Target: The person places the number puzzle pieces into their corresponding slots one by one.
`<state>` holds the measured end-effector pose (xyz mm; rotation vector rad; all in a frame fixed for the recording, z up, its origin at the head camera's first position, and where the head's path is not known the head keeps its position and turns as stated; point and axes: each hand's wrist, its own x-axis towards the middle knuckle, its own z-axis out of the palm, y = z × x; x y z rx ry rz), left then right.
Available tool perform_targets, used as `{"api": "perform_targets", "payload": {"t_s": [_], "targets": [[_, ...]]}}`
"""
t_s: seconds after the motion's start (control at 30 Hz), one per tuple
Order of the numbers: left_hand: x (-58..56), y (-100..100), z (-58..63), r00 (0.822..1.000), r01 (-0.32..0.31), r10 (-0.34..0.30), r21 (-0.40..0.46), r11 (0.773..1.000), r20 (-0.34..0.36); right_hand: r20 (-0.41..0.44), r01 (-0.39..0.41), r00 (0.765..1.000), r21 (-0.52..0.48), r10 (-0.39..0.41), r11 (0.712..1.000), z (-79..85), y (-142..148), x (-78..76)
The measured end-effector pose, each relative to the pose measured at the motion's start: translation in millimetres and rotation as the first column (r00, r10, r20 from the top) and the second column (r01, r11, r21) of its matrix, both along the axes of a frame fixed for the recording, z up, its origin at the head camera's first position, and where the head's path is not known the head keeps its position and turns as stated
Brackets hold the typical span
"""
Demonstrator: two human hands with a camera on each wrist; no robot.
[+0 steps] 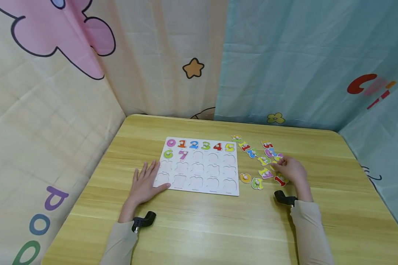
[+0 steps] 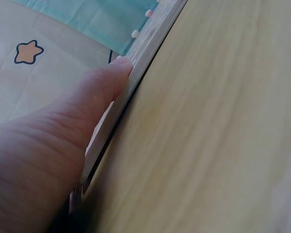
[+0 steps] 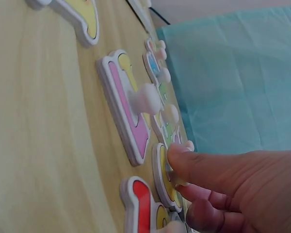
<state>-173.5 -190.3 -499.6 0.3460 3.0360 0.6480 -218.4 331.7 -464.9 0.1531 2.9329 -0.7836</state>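
A white number puzzle board (image 1: pixel 205 191) lies on the table, with pieces 0 to 7 set in its upper rows and outlined recesses below. My left hand (image 1: pixel 146 186) rests spread at the board's lower left corner; in the left wrist view its thumb (image 2: pixel 106 80) lies along the edge. Right of the board, my right hand (image 1: pixel 291 170) pinches a yellow number piece (image 3: pixel 161 167) by its knob, low among the loose pieces. Its figure is mostly hidden by the fingers. Close by are a pink-and-yellow piece (image 3: pixel 128 102) and a red-and-yellow piece (image 3: pixel 143 204).
Several loose number pieces with white knobs are scattered right of the board, among them an orange piece (image 1: pixel 245 178) and a green-and-yellow piece (image 1: pixel 257 183). The wooden table (image 1: pixel 219 228) reaches back to a printed curtain (image 1: pixel 268 73).
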Motion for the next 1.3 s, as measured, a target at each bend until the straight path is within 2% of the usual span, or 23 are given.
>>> {"api": "perform_targets", "payload": {"t_s": [0.23,0.37,0.53,0.7,0.83,1.03,1.3], "targets": [[0.4,0.0,0.2,1.0,0.001,-0.001,0.007,1.0,0.005,-0.011,-0.001,1.0,-0.012,0.001,1.0,10.0,-9.0,3.3],[0.2,-2.4,0.0,1.0,-0.005,0.005,0.002,1.0,0.004,-0.04,-0.05,0.998,-0.016,0.049,0.999,18.1,-30.8,1.8],[0.2,-4.1,-0.1,1.0,-0.008,0.009,-0.009,1.0,0.003,-0.088,-0.149,0.986,-0.042,0.145,0.988,18.3,-79.6,-9.7],[-0.2,-3.6,-0.6,1.0,0.004,-0.004,0.002,1.0,-0.008,-0.083,-0.267,0.962,-0.069,0.261,0.961,9.1,-137.3,-24.5],[0.9,-2.8,-0.7,1.0,0.011,-0.011,-0.005,1.0,-0.001,-0.078,-0.316,0.948,-0.101,0.31,0.943,5.6,-178.9,-37.1],[0.8,-1.9,-2.4,1.0,0.012,-0.012,0.0,1.0,0.001,-0.059,-0.322,0.946,-0.102,0.317,0.941,1.2,-223.9,-57.3],[-0.1,-3.3,-3.9,1.0,0.005,-0.005,-0.004,1.0,-0.002,-0.035,-0.269,0.963,-0.131,0.266,0.954,-5.4,-249.6,-70.8]]}}
